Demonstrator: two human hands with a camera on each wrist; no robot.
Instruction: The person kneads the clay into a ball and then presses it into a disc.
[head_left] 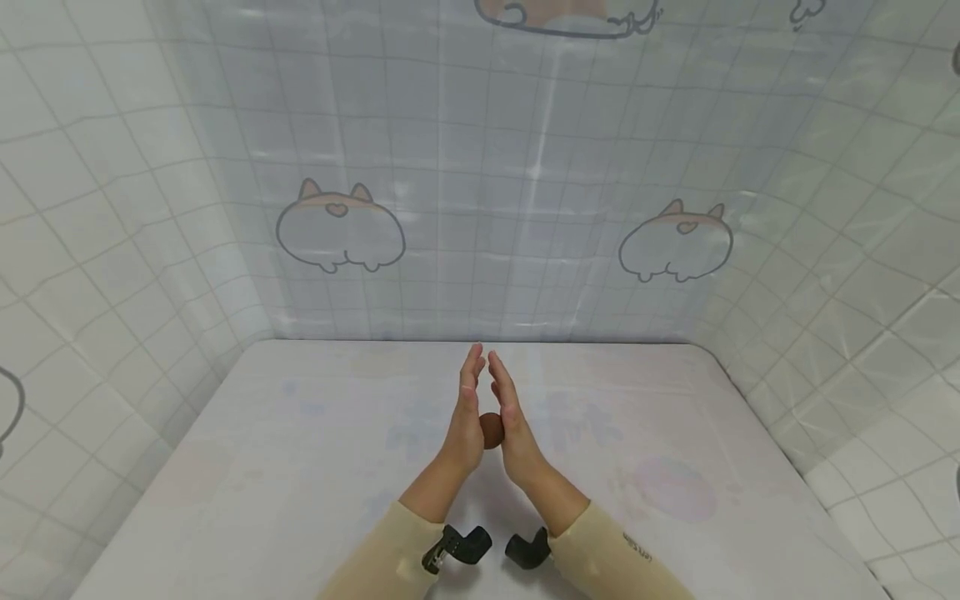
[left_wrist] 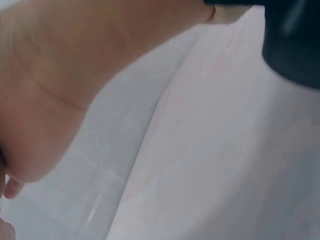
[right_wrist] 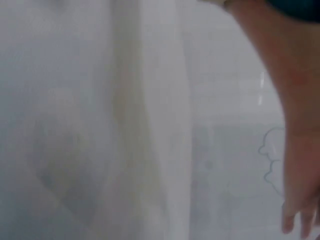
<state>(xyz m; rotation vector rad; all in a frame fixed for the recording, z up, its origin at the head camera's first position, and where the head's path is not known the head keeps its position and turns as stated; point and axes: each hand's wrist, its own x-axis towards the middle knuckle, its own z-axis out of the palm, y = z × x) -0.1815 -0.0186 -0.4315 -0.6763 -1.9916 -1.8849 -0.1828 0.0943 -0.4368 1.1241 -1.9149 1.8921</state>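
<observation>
A small round brown ball [head_left: 492, 431] sits between the two palms in the head view, over the middle of the table. My left hand [head_left: 467, 421] presses on it from the left with straight fingers pointing away from me. From the other side my right hand [head_left: 516, 425] presses against it, fingers likewise straight. The fingertips of both hands lean toward each other at the top. In the left wrist view only the wrist and heel of a hand [left_wrist: 40, 130] show at the left edge. The right wrist view has the forearm and hand [right_wrist: 302, 170] at the right; the ball is hidden there.
Beneath the hands spreads a white table [head_left: 300, 467] with faint coloured prints. A grid-patterned curtain [head_left: 480, 208] with cartoon animal drawings closes off the back and both sides. Dark wrist cameras [head_left: 471, 546] hang below the beige sleeves [head_left: 390, 554].
</observation>
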